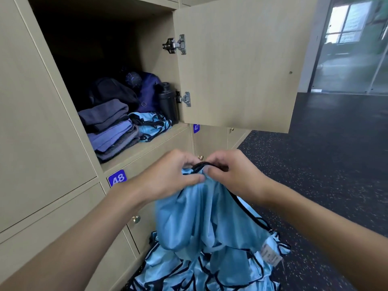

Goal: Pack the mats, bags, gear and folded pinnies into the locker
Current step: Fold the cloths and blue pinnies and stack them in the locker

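Pinnie (201,211): light blue, black trim, held up unfolded in front of the lower doors and below the open locker (147,148). Left hand (168,175) and right hand (233,175) sit close together at its top edge, fingers curled, both pinching the bunched trim. Its lower part hangs into the pile (189,276) of more pinnies on the floor (315,164).

Risks, judged from this:
- The fabric looks slick and the pinch is small and bunched, so it could slip out or give a crooked fold.
- The hem is down in the pile, so lifting may drag or snag a second pinnie, maybe by the trim loops.
- The locker front is nearly full: folded pinnie (151,124), cloth stack (111,129) and bottle (167,101) standing just beside. Shoving a loose bundle in could tip the bottle or push the folded one off the shelf edge.
- The door (237,59) hangs open just above the hands, so a quick lift could knock it.
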{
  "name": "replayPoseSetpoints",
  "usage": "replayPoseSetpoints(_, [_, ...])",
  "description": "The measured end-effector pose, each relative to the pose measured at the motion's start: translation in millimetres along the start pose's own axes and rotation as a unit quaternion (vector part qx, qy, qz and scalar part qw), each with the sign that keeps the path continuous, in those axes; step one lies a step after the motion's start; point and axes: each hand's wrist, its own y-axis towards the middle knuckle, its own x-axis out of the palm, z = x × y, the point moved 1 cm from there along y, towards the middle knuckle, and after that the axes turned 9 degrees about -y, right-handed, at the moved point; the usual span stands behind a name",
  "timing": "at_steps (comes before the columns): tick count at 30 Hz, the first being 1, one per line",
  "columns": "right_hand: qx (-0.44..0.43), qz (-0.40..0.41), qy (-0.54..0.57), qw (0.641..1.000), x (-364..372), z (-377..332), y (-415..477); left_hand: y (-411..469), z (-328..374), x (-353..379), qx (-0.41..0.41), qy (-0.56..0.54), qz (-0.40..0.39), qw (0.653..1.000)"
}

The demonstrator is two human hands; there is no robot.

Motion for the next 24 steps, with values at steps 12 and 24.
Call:
replayPoseSetpoints(12, [0.064, -0.068, -0.118, 0.989, -35, 5, -14, -10, -7, -57, -0.012, 0.194, 0.149, 0.970])
replayPoseSetpoints(24, [0.146, -0.068, 0.113, 0.980, -37, -6, -17, -1, 18, 24, 0.016, -0.109, 0.057, 0.992])
